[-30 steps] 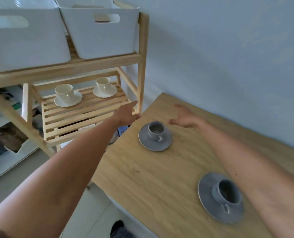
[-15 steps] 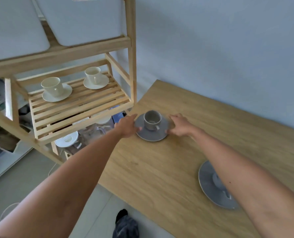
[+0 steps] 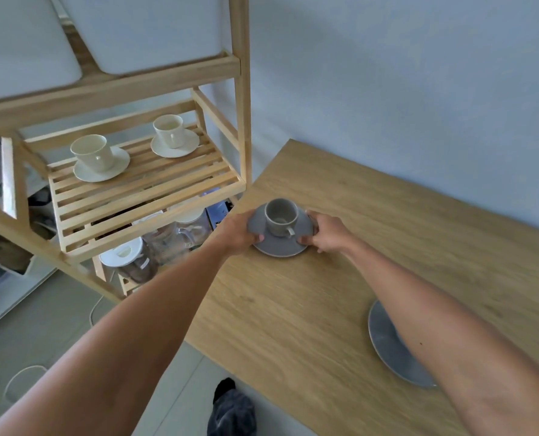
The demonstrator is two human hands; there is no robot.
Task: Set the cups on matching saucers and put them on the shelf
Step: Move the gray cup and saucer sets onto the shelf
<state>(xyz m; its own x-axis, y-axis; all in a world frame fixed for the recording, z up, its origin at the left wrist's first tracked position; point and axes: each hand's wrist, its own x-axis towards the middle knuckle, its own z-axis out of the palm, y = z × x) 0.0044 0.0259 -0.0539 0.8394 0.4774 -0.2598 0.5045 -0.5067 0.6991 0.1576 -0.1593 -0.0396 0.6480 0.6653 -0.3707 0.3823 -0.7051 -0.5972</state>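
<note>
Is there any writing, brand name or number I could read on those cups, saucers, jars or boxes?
None can be read.
Grey cup, grey saucer, cream cups: no print or marks visible.
Jar under the slatted shelf: a small pale label, too blurred to read.
Blue item beside the table: too blurred to read.

A home, likely a dining corner: left of the fingers [image 3: 258, 238], a wooden slatted shelf [image 3: 142, 187] holds cream cups on saucers [image 3: 99, 158], glass jars [image 3: 136, 262] sit below, and a wood-grain table [image 3: 340, 278] meets a plain wall.
</note>
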